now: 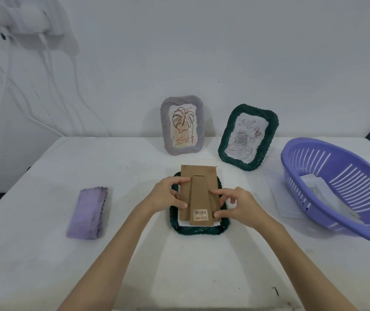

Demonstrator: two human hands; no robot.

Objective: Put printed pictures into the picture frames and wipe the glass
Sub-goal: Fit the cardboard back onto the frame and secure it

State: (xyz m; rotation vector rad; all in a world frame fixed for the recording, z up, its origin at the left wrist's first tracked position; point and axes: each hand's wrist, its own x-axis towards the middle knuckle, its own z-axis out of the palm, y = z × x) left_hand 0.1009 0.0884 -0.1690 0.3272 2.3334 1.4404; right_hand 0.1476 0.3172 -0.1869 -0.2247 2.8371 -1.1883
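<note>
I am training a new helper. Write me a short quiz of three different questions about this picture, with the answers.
1. True or false: the brown backing board is fully seated in the dark green frame lying on the table.
2. How many frames stand upright against the wall?
3. Which item lies left of the hands? A) purple cloth B) purple basket C) scissors

Key
1. False: it sticks out past the far edge, held by the left hand and right hand.
2. Two: the grey frame and the green frame.
3. A, the purple cloth.
</note>
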